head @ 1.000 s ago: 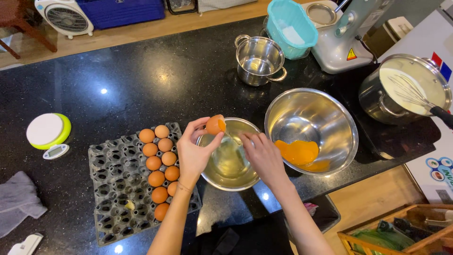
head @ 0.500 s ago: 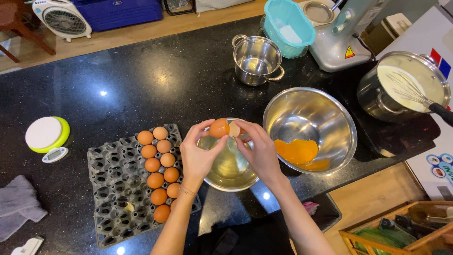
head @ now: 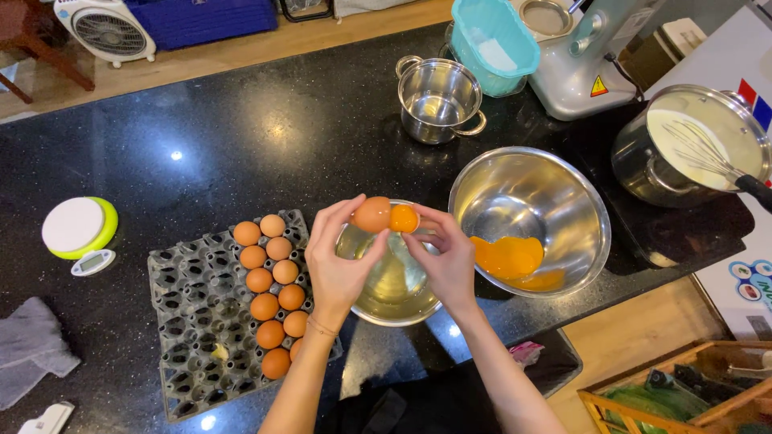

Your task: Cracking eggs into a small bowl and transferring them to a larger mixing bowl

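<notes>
Near the middle of the frame, both hands meet over a small steel bowl point(head: 392, 277). The left hand point(head: 338, 257) pinches one brown eggshell half point(head: 371, 214) between thumb and fingertips, its open side turned toward the other hand. The right hand point(head: 446, 253) grips the second shell half point(head: 404, 219), which cups an orange yolk — the two halves touch, rim against rim, just above the bowl's far edge. The bowl holds clear egg white.

Just right of it stands a larger steel bowl point(head: 563, 193) with several yolks pooled at its bottom. To the left of the hands, a grey egg tray point(head: 193, 321) lies on the black countertop point(head: 241, 137), with a double row of brown eggs point(head: 272, 289) along its right side and the remaining cups bare. At the left edge sits a round white and green kitchen scale point(head: 78, 227); a grey cloth point(head: 28, 345) lies below it.

Toward the top of the frame stand a small two-handled steel pot point(head: 438, 100) and a teal plastic container point(head: 494, 44). At the upper right — on a dark hob — a pot of pale cream point(head: 691, 149) holds a whisk point(head: 708, 161).
</notes>
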